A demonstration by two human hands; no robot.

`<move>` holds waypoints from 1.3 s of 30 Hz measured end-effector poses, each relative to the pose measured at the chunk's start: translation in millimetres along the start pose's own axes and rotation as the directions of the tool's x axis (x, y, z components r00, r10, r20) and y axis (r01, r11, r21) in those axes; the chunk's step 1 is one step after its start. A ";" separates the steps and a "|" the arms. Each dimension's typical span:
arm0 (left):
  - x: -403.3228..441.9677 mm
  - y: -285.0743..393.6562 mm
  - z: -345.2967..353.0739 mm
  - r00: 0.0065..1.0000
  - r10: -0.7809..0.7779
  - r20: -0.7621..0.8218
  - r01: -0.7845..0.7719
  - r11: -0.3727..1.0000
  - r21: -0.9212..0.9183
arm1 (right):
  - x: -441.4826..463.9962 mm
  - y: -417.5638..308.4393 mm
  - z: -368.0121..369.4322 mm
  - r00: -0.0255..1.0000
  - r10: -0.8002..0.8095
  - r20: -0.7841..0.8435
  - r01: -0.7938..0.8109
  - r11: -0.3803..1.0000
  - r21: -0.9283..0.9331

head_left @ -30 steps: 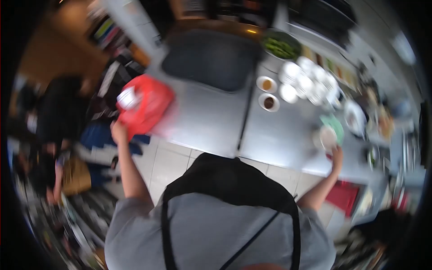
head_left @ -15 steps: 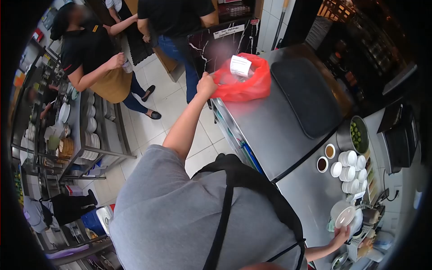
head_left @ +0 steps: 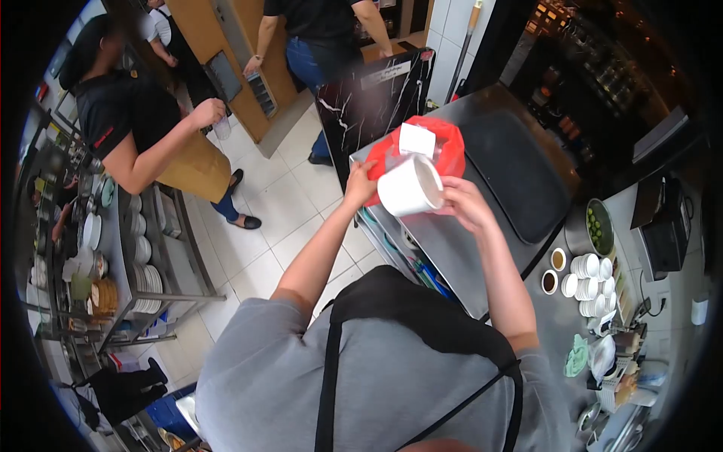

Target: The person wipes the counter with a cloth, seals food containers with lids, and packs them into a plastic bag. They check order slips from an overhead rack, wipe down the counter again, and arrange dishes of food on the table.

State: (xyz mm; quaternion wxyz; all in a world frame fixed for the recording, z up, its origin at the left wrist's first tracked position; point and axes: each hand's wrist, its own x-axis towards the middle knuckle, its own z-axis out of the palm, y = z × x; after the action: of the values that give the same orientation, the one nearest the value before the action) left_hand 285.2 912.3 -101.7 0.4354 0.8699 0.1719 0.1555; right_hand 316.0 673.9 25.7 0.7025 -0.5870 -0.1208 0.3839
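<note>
My right hand (head_left: 468, 203) grips a white tub (head_left: 403, 188) with a see-through lid by its lid end. The tub is tilted on its side in front of the mouth of a red plastic bag (head_left: 449, 143). My left hand (head_left: 361, 183) is closed on the near left edge of this bag, partly hidden by the tub. A white printed slip (head_left: 418, 140) shows at the top of the bag. The bag stands on the left end of the steel counter (head_left: 452, 260); its contents are mostly hidden.
A black mat (head_left: 516, 184) lies beside the bag. Further right are a pot of green limes (head_left: 595, 226), two sauce cups (head_left: 553, 270), stacked white cups (head_left: 589, 282) and a green cloth (head_left: 577, 355). A person in a tan apron (head_left: 199, 169) stands left, near plate shelves (head_left: 151, 282).
My right hand has carried the tub from the right side of the counter to the red bag. My left hand stays at the bag's edge. The person in the apron has shifted left.
</note>
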 end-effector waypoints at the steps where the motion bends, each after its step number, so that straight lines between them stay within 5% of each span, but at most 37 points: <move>1: 5.0 -8.4 0.6 0.998 0.059 0.025 -0.059 0.998 -0.023 | 20.1 5.0 1.4 1.000 0.020 -0.009 -0.020 1.000 0.018; 3: 5.5 -12.7 -1.0 0.997 0.064 0.040 -0.062 0.997 -0.040 | 52.3 10.8 -4.7 0.999 0.039 -0.025 -0.038 0.999 0.039; 8: 0.6 -1.8 -10.2 0.995 0.026 0.100 -0.020 0.998 -0.064 | 85.4 -6.2 -25.4 0.879 -0.268 -0.394 0.144 0.937 -0.317; 12: 2.4 2.5 -13.5 0.992 0.048 0.120 -0.042 0.998 -0.053 | 87.3 -15.3 -25.2 0.877 -0.236 -0.418 0.117 0.950 -0.290; 16: 13.0 14.2 -18.3 0.992 0.064 0.104 -0.055 0.995 -0.087 | 100.3 0.8 -26.0 0.971 -0.087 -0.222 0.005 0.939 -0.345; 18: 18.7 18.5 -19.1 0.995 0.039 0.092 -0.026 0.990 -0.140 | 105.8 7.1 -27.0 0.964 -0.054 -0.259 -0.049 0.925 -0.377; 25: 26.4 46.6 -24.5 0.992 0.030 0.125 -0.022 0.998 -0.059 | 125.2 8.9 -29.7 0.912 -0.201 -0.356 -0.030 0.836 -0.548; 28: 34.8 57.5 -33.9 0.989 0.024 0.149 -0.015 0.998 -0.058 | 131.9 10.2 -25.5 0.964 -0.149 -0.222 0.009 0.846 -0.533; 32: 56.6 53.3 -35.7 0.996 0.020 0.092 -0.007 0.991 -0.133 | 137.8 11.0 -27.4 0.985 -0.154 -0.082 0.037 0.645 -0.764; 34: 48.0 74.8 -36.5 0.989 0.146 0.026 -0.147 0.989 0.010 | 133.3 6.6 -26.3 0.977 -0.188 -0.100 0.023 0.560 -0.828; 36: 41.6 80.4 -28.9 0.967 0.255 -0.004 -0.254 0.965 0.064 | 148.9 28.5 -46.1 0.990 -0.142 0.025 0.128 0.782 -0.610; 38: 32.2 90.1 -38.0 0.963 0.270 0.016 -0.270 0.952 0.146 | 127.0 11.2 -40.1 0.999 0.027 -0.031 -0.037 0.917 -0.397; 39: 32.3 83.4 -41.8 0.961 0.276 0.024 -0.275 0.941 0.198 | 112.7 -6.0 -34.5 0.998 0.014 -0.063 -0.047 0.825 -0.563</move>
State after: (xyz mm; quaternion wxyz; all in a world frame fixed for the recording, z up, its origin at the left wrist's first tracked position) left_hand 310.1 908.9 -6.3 0.3196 0.9243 0.0644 0.1986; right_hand 415.9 725.3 -10.2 0.4946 -0.7808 -0.1996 0.3254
